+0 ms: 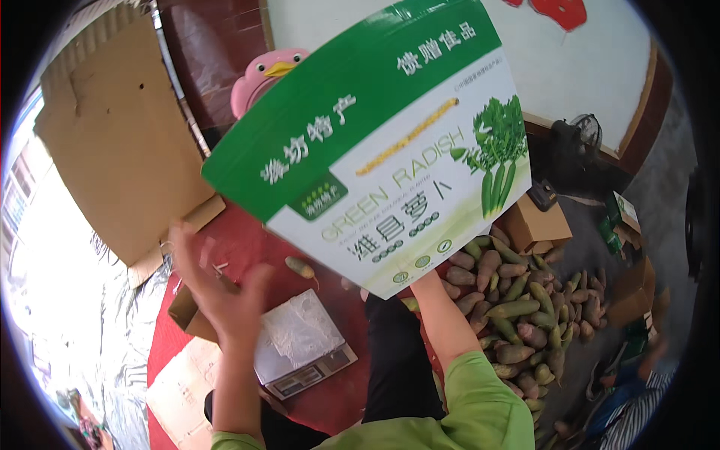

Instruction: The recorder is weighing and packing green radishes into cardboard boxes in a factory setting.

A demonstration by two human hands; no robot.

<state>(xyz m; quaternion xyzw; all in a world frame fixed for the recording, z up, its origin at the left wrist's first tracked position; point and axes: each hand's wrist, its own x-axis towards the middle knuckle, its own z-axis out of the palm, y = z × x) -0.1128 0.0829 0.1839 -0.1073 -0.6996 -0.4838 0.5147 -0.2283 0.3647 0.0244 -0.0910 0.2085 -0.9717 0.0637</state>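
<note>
A green and white cardboard gift box point(390, 150), with a radish picture and a yellow rope handle, is raised tilted in front of me. My right forearm point(442, 311) reaches up behind its lower edge; that hand is hidden by the box, which appears to be held up by it. To the left, my left hand point(221, 292) is blurred, fingers spread and holding nothing. A weighing scale point(300, 341) with a plastic-covered top sits beside that hand. One green radish point(299, 267) lies on the red surface point(322, 409) beyond the scale.
A large pile of green and brownish radishes point(525, 322) lies at the right. An open brown carton point(536, 225) stands behind it. Tall flattened cardboard point(120, 135) leans at the left. A small brown box point(191, 315) is near my left hand. Another person's arm point(645, 367) shows at the lower right.
</note>
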